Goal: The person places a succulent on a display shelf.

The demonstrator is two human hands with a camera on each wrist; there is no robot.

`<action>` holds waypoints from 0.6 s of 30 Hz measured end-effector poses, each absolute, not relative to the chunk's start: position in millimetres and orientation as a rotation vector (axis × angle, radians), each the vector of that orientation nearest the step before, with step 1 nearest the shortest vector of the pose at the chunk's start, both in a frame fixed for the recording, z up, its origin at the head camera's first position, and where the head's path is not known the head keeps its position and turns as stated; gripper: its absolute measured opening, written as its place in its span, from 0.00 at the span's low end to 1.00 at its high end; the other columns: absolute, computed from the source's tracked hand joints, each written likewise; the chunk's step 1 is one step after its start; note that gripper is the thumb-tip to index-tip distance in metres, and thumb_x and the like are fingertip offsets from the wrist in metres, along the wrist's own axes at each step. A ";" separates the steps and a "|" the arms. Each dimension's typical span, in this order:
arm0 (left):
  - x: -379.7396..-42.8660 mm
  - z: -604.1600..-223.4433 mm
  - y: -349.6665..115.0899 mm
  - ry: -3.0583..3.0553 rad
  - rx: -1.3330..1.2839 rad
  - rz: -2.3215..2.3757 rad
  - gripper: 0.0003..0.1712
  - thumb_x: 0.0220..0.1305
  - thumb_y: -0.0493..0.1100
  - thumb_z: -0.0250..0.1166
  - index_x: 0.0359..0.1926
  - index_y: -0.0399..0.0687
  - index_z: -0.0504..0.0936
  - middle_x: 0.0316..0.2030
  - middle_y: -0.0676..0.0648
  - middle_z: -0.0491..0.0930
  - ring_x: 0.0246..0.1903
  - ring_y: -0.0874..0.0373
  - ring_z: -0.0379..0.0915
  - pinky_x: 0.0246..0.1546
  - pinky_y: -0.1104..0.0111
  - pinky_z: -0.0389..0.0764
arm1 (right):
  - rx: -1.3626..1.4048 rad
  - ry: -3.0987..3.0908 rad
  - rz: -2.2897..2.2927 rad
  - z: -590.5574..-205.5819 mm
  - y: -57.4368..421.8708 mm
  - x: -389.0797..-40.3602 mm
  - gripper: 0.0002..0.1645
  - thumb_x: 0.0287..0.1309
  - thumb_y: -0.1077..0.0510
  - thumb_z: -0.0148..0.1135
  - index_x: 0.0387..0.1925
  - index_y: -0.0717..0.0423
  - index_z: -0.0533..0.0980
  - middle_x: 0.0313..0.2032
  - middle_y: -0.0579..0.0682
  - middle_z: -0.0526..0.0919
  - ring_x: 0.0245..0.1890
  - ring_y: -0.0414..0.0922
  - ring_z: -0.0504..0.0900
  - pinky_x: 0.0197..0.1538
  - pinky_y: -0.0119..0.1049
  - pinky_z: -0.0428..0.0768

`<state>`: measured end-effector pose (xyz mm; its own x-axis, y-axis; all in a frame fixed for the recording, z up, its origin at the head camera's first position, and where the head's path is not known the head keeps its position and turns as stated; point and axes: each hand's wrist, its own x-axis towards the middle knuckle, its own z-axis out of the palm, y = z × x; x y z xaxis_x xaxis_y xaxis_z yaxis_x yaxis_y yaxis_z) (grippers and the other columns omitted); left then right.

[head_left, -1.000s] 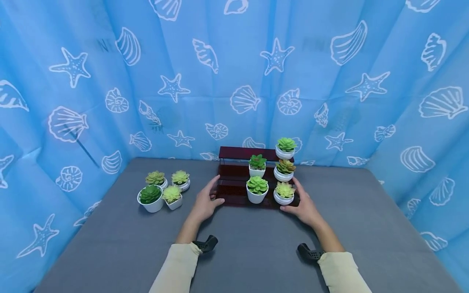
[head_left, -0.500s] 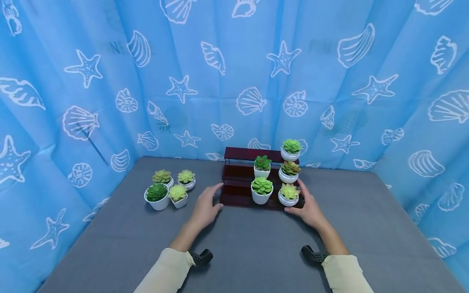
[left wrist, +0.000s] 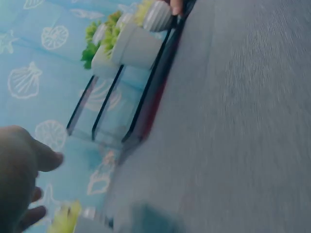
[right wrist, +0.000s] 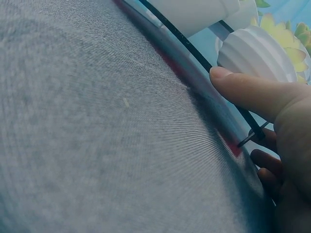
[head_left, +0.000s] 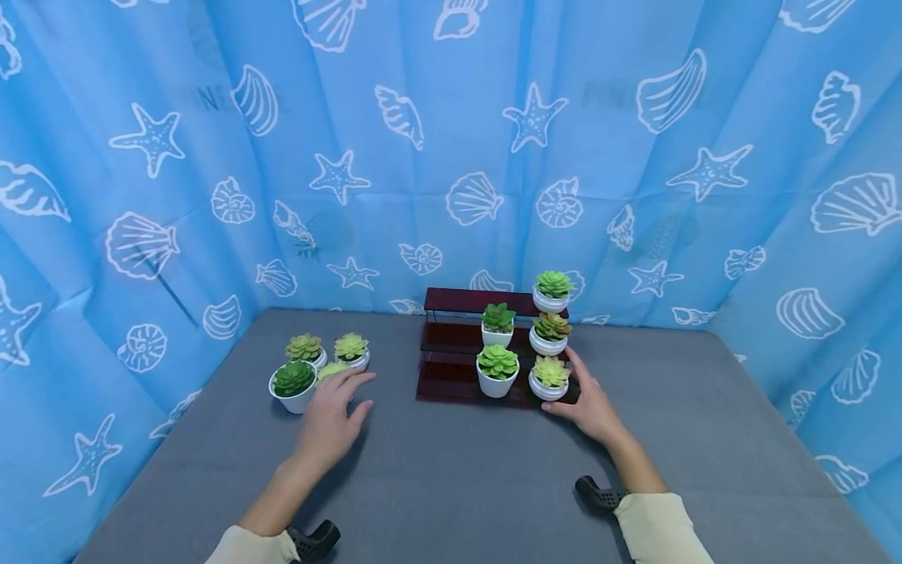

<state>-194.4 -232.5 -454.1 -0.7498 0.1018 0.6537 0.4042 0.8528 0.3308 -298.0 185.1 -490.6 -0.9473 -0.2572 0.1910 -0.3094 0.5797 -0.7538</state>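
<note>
A dark red three-tier stand (head_left: 451, 335) bears several potted succulents. In a column at its right end are a green succulent (head_left: 553, 288), a reddish-green one (head_left: 550, 332) and a pale one (head_left: 549, 377). Left of them stand a dark green succulent (head_left: 497, 321) and a bright green one (head_left: 496, 368). My right hand (head_left: 594, 409) grips the stand's right end, its thumb (right wrist: 243, 87) on the bottom tier's front edge. My left hand (head_left: 327, 419), fingers loosely spread and holding nothing, hovers by a pale succulent (head_left: 331, 370), partly covering it.
Around my left hand on the grey tabletop (head_left: 458, 486) stand a dark green succulent in a white pot (head_left: 292, 387) and two yellowish-green succulents, one further back (head_left: 304, 348), one to the right (head_left: 351, 349). A blue shell-patterned curtain (head_left: 451, 141) hangs behind.
My left hand has left the stand's left end and moved leftward to the loose potted succulents. My right hand stays at the stand's right end. The head view has shifted slightly.
</note>
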 end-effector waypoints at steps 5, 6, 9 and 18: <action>-187.7 -455.3 -258.9 -2.220 -0.268 -0.500 0.27 0.43 0.28 0.76 0.50 0.40 0.83 0.51 0.36 0.78 0.49 0.38 0.71 0.50 0.47 0.71 | 0.486 -2.731 1.323 -491.8 184.6 -298.2 0.65 0.48 0.54 0.77 0.76 0.52 0.43 0.60 0.70 0.69 0.63 0.67 0.62 0.60 0.68 0.60; -186.8 -456.1 -264.3 -2.199 -0.236 -0.489 0.28 0.43 0.28 0.76 0.50 0.39 0.82 0.50 0.35 0.78 0.49 0.37 0.71 0.50 0.47 0.70 | 0.484 -2.733 1.323 -492.1 184.5 -298.3 0.65 0.48 0.54 0.77 0.76 0.52 0.44 0.60 0.70 0.69 0.63 0.67 0.62 0.60 0.68 0.60; -185.0 -457.4 -279.6 -2.167 -0.118 -0.483 0.32 0.43 0.30 0.77 0.53 0.36 0.79 0.51 0.33 0.75 0.49 0.34 0.69 0.49 0.44 0.67 | 0.492 -2.730 1.321 -491.7 183.7 -298.5 0.65 0.48 0.54 0.77 0.76 0.52 0.44 0.60 0.70 0.68 0.62 0.66 0.63 0.59 0.68 0.61; -187.8 -455.4 -301.3 -2.338 0.319 -0.678 0.46 0.51 0.46 0.77 0.67 0.36 0.65 0.61 0.31 0.65 0.58 0.31 0.60 0.55 0.40 0.60 | 0.486 -2.730 1.315 -490.7 183.9 -297.1 0.65 0.48 0.54 0.77 0.76 0.53 0.44 0.60 0.71 0.68 0.62 0.66 0.64 0.59 0.68 0.61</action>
